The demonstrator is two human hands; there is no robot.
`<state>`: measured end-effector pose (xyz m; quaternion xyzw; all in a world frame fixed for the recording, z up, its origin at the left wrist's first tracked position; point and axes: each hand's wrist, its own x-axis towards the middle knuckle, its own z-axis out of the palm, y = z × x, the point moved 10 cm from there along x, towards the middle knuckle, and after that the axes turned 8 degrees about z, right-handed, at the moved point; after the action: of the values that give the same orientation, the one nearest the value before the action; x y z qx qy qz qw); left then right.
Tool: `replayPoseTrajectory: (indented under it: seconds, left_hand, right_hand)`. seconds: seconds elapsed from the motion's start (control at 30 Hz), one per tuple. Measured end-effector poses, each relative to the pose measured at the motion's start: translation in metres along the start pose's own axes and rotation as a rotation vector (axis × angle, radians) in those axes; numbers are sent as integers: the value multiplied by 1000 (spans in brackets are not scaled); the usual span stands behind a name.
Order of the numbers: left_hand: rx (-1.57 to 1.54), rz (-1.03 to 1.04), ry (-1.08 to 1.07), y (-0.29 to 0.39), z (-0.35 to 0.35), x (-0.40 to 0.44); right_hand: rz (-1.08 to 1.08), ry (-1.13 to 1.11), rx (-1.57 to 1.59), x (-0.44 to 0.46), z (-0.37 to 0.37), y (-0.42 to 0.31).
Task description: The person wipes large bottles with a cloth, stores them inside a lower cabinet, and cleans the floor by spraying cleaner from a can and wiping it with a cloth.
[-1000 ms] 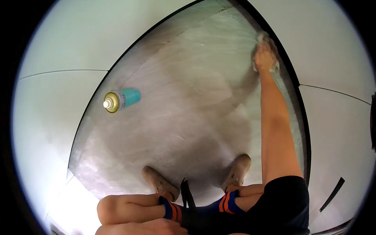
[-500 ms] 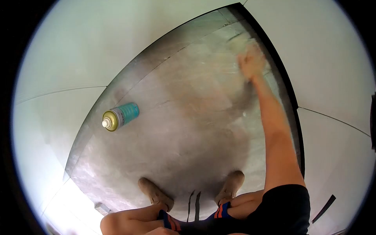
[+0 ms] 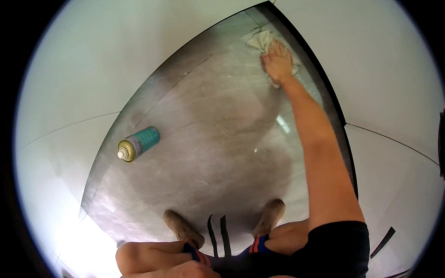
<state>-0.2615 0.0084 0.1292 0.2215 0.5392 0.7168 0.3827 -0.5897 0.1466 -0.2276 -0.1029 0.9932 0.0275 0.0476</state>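
My right hand (image 3: 278, 64) holds a pale, crumpled cloth (image 3: 260, 41) down against a grey, smoky-looking curved panel (image 3: 222, 111), near its upper right edge. The fingers stretch forward over the cloth, which bulges out around them. My left hand (image 3: 192, 270) rests by my left thigh at the bottom of the view; its fingers are mostly hidden. On the left part of the panel lies a teal and silver spray can (image 3: 140, 143), its white nozzle towards the lower left. It is apart from both hands.
A black edge strip (image 3: 320, 69) runs along the panel's right side. My brown shoes (image 3: 183, 228) show at its near side, with two dark strips (image 3: 225, 236) between them. Another dark strip (image 3: 383, 242) lies on the pale tiled floor (image 3: 394, 180) to the right.
My right hand has slid the cloth a little up and left across the panel. The view has shifted slightly, and more of my left hand shows at the bottom.
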Motion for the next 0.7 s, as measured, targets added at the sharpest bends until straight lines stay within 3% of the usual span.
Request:
replayPoseTrajectory:
  seconds: [0.03, 0.1, 0.17, 0.27, 0.33, 0.37, 0.4, 0.47, 0.53, 0.63, 0.7]
  left_hand:
    - [0, 3, -22, 2, 2, 2]
    - [9, 14, -60, 5, 6, 5]
    - [11, 21, -109, 10, 11, 10]
    - [4, 14, -158, 10, 16, 14]
    - [-5, -4, -167, 5, 15, 8]
    - [-4, -16, -157, 2, 15, 2]
    - [-10, -29, -137, -1, 14, -5]
    - [34, -68, -90, -10, 13, -24]
    - [46, -112, -49, -14, 13, -42]
    - [11, -169, -17, -15, 5, -45]
    - [45, -167, -44, -19, 5, -49]
  right_hand:
    - [105, 12, -31, 8, -6, 15]
    - [-67, 15, 186, -31, -23, -58]
    - [-389, 11, 383, -90, -39, -128]
    - [-331, -56, 382, -95, -31, -140]
    - [-112, 107, 573, -55, -33, -98]
    - [5, -22, 553, -25, -19, -66]
    - [-72, 487, 313, -11, -35, -42]
    - [92, 372, 267, 45, -25, 15]
    - [125, 331, 101, 88, 7, 43]
    - [380, 300, 143, 99, -21, 19]
    - [371, 264, 162, 90, -45, -41]
